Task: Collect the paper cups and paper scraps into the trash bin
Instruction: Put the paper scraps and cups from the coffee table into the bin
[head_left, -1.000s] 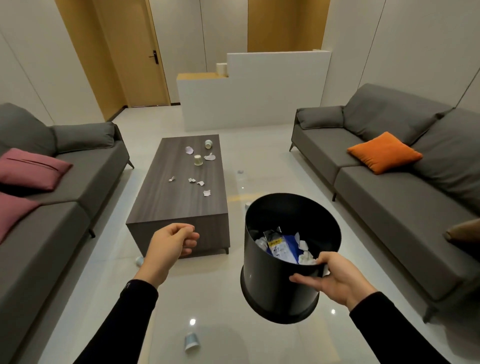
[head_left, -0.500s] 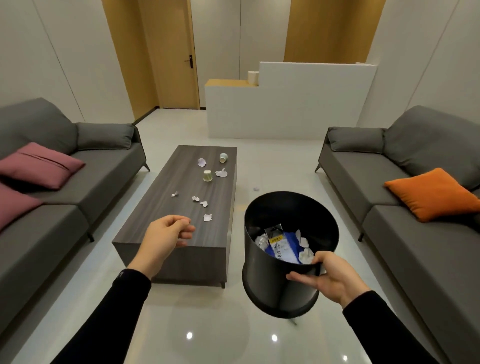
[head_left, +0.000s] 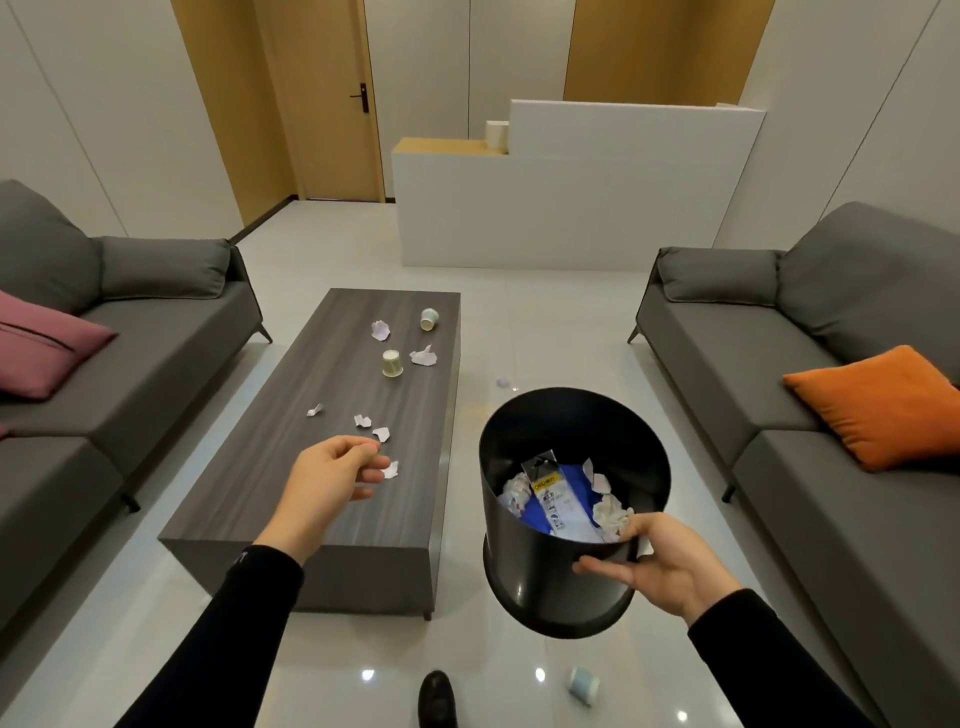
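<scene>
Head view: a person stands at the near end of a low wood-grain table (head_left: 332, 525), partway through clearing litter; the right hand (head_left: 660, 561) grips the rim of a black trash bin (head_left: 540, 582), thumb hooked inside above the crumpled paper, fingers spread under the outer wall, so the bin hangs tilted in the air, mouth toward the camera; the left hand (head_left: 337, 467) hovers over the table, fingers loosely curled, nothing visible in it; a white paper scrap (head_left: 390, 469) lies just past its fingertips, more scraps a little farther out, and a paper cup (head_left: 392, 362) and a second paper cup (head_left: 429, 318) sit well ahead of it; a pale blue cup (head_left: 583, 685) lies on the floor below the right wrist. The step in hand appears to be gathering the table litter, nearest scrap first; the next move likely calls for the left fingers to drop, pinch that thin, light scrap, then carry it rightward over the bin's mouth.
</scene>
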